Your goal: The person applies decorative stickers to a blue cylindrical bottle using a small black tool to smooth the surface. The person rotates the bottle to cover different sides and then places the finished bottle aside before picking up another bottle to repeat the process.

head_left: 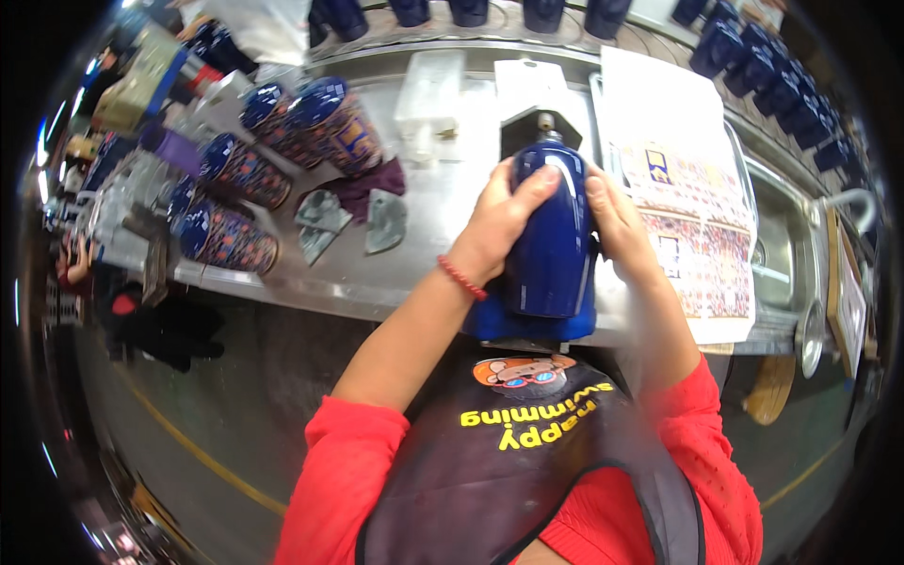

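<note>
A glossy dark blue bottle-shaped vessel lies lengthwise in front of me, its far end against a metal fitting on a dark angular plate. Under its near end is a bright blue pad at the counter's edge. My left hand wraps the left side, thumb across the top. On the opposite side, my right hand presses its fingers and thumb along the wall. The vessel's underside and some fingers are hidden. Close by on the right lie patterned printed sheets, red, blue and gold on white.
Several patterned blue-topped vessels stand at the left. Near them are a purple cloth, grey-green flat pieces and a clear plastic container. Plain blue vessels line the back. A metal sink is at the right.
</note>
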A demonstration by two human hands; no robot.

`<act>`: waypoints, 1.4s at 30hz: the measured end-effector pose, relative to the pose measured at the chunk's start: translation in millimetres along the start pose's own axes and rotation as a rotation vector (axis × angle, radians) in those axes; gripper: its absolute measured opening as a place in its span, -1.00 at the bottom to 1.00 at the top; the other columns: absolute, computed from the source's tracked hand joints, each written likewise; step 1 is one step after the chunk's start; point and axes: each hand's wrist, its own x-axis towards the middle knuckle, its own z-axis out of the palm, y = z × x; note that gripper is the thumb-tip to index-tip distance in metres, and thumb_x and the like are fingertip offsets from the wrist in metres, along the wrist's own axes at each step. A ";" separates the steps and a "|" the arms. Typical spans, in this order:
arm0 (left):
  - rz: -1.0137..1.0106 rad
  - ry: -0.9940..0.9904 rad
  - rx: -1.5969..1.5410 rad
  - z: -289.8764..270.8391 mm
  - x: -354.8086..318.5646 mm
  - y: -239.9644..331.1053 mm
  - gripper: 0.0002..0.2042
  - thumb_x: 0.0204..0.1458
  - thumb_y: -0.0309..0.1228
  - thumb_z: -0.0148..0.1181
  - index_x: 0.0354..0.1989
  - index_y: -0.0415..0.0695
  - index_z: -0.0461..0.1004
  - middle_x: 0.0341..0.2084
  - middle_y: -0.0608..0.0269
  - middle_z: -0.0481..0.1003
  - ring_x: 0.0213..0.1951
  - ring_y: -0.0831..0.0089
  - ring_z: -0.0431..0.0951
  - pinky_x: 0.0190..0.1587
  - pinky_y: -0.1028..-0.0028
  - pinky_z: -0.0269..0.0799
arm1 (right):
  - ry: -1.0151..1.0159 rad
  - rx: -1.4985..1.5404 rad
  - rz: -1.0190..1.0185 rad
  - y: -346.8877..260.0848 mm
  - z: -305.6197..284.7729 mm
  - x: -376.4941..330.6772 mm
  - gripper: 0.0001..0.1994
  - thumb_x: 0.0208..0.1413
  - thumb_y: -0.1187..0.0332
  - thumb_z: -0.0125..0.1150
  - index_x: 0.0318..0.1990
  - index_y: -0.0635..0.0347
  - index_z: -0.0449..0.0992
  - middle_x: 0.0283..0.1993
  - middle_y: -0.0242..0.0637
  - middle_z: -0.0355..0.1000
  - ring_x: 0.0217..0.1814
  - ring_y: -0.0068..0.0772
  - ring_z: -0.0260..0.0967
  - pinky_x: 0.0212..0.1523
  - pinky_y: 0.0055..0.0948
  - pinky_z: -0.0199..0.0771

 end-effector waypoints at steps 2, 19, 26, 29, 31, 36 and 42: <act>-0.010 -0.005 0.004 0.8 -6.4 7.4 -0.38 0.21 -0.15 0.31 0.25 -0.36 0.25 0.00 0.10 0.48 -0.03 0.45 0.55 0.03 0.45 0.53 | -0.005 -0.058 0.010 -7.0 2.3 0.3 -0.39 0.46 0.00 -0.05 0.39 0.35 0.28 0.31 0.13 0.39 0.38 -0.10 0.33 0.38 -0.32 0.23; 0.389 0.100 0.667 -8.6 -21.8 4.2 -0.01 0.16 0.04 0.27 0.49 -0.38 -0.15 0.35 -0.45 0.14 0.42 -0.19 0.16 0.43 0.11 0.08 | -0.026 -0.209 -0.145 -5.7 -7.7 -20.4 -0.41 0.43 0.19 0.05 0.46 0.36 0.15 0.35 0.04 0.35 0.33 -0.13 0.35 0.34 -0.26 0.30; 0.508 -0.089 1.302 -25.5 -86.7 -7.6 0.21 -0.04 0.13 0.41 0.51 -0.41 -0.26 0.39 -0.39 0.07 0.42 -0.22 0.12 0.41 -0.27 -0.18 | -0.152 -0.496 -0.183 -19.3 -21.3 -63.8 -0.25 0.18 0.19 0.35 0.43 0.36 0.19 0.35 0.14 0.29 0.38 0.12 0.26 0.38 -0.14 0.23; 0.603 -0.029 1.423 -26.9 -85.4 -11.2 0.19 -0.05 0.17 0.39 0.50 -0.43 -0.16 0.32 -0.30 0.22 0.35 -0.15 0.25 0.36 -0.37 -0.18 | -0.240 -0.634 -0.347 -15.5 -16.2 -73.3 -0.09 0.03 0.13 0.46 0.44 0.42 0.13 0.37 0.21 0.21 0.39 0.25 0.18 0.38 -0.06 0.21; 0.677 -0.011 1.493 -27.7 -81.6 -8.2 0.15 -0.05 0.18 0.37 0.48 -0.44 -0.08 0.25 -0.24 0.33 0.30 -0.10 0.32 0.34 -0.37 -0.15 | -0.233 -0.667 -0.382 -14.7 -11.7 -76.7 -0.05 -0.03 0.13 0.49 0.44 0.44 0.12 0.36 0.21 0.22 0.38 0.28 0.18 0.37 -0.04 0.22; 0.590 -0.010 1.337 -17.9 -86.5 5.9 0.14 0.00 0.21 0.34 0.44 -0.53 -0.04 -0.20 0.04 0.63 -0.06 0.10 0.64 0.36 -0.16 -0.01 | -0.150 -0.505 -0.416 -23.4 -0.3 -76.7 0.04 -0.13 0.27 0.56 0.48 0.41 0.05 0.39 0.19 0.22 0.38 0.26 0.19 0.36 -0.03 0.23; 0.444 -0.057 0.784 -6.5 -85.6 21.2 0.04 0.07 -0.03 0.40 0.44 -0.55 -0.08 0.06 -0.17 0.52 0.12 0.13 0.58 0.30 0.13 0.28 | -0.088 -0.461 -0.454 -37.4 4.3 -71.0 0.00 0.04 0.06 0.46 0.49 0.41 0.02 0.37 0.20 0.24 0.38 0.21 0.22 0.36 -0.07 0.22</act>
